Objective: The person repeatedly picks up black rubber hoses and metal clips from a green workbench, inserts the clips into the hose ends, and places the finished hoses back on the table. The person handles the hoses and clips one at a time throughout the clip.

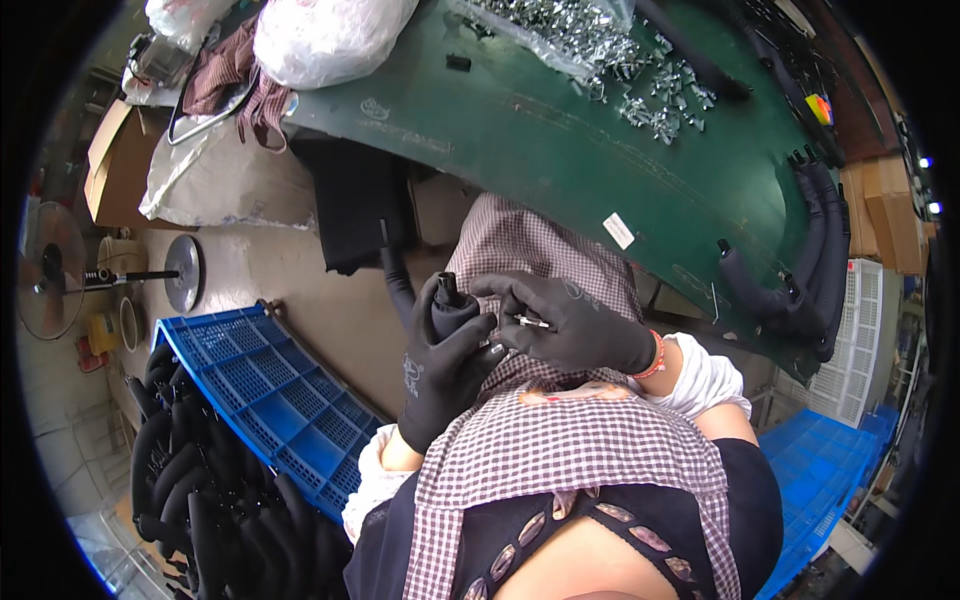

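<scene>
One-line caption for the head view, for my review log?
Gloved left hand grips a black foam-covered tube while the right hand holds a small metal pin beside it, over a checked apron.

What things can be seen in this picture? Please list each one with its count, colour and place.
green table: one, dark green, top and right
metal clips: a pile, too many to count, silver, top of the table
black foam tubes: several, black, right edge of the table
white bag: one, white, top left of the table
blue crate: one, blue, floor at left
black tubes: many, black, lower left beside the crate
fan: one, grey, far left
checked apron: one, brown and white, on the lap
foam tube: one, black, held in the left hand
small metal piece: one, silver, pinched in the right hand
left hand: black glove
right hand: black glove
</scene>
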`<action>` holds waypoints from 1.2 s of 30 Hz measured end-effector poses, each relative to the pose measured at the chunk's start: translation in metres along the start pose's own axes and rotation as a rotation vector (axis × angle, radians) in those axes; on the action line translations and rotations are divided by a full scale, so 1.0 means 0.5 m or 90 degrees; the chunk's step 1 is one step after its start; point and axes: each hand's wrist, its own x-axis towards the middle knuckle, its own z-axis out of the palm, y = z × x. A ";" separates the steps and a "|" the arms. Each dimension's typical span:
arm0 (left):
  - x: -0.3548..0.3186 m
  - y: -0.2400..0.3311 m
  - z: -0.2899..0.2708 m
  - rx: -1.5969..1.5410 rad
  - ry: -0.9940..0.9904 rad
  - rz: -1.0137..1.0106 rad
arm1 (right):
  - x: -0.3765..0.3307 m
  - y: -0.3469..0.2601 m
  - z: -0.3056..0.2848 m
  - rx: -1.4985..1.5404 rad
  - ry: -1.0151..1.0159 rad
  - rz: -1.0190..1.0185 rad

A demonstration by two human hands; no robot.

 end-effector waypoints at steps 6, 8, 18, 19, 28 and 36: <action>-0.012 0.007 0.017 -0.024 0.011 -0.008 | -0.006 0.038 0.001 0.021 0.002 0.033; -0.006 0.009 0.012 0.006 0.000 -0.024 | -0.006 0.034 0.002 0.083 0.034 0.092; 0.001 0.011 0.042 0.045 0.004 -0.013 | -0.016 0.027 -0.001 0.005 0.041 0.196; 0.001 0.015 0.040 0.029 -0.006 -0.024 | -0.018 0.029 -0.004 -0.009 0.041 0.194; -0.007 0.014 0.013 -0.198 -0.123 -0.174 | -0.009 0.027 -0.061 0.064 0.152 0.118; -0.022 -0.039 0.037 -0.196 -0.065 -0.042 | 0.029 0.075 -0.055 0.083 0.060 -0.040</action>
